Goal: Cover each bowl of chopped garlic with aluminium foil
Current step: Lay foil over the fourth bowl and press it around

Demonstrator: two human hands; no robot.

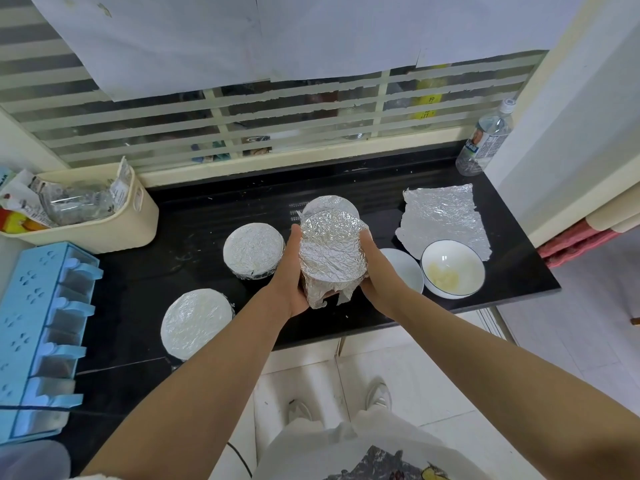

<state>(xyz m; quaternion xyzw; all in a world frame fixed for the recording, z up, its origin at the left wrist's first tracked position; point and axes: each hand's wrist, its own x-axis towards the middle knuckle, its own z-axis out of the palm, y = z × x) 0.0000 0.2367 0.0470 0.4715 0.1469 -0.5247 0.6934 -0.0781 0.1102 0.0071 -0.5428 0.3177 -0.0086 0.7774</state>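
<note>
While the fingers of the left hand and right hand grip the foil-wrapped bowl above the surface at centre, its covering looks nearly done, so next the foil sheet at two o'clock likely goes over the open garlic bowl at three o'clock.

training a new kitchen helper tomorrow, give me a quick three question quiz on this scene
1. True or false: the left hand and the right hand both hold the foil-wrapped bowl.
2. Where does the loose foil sheet lie? A) just beyond the open bowl of garlic B) in a drawer C) over a pan
3. Not counting the held one, how many foil-covered bowls stand on the counter?
Key: 1 true; 2 A; 3 three.
</note>
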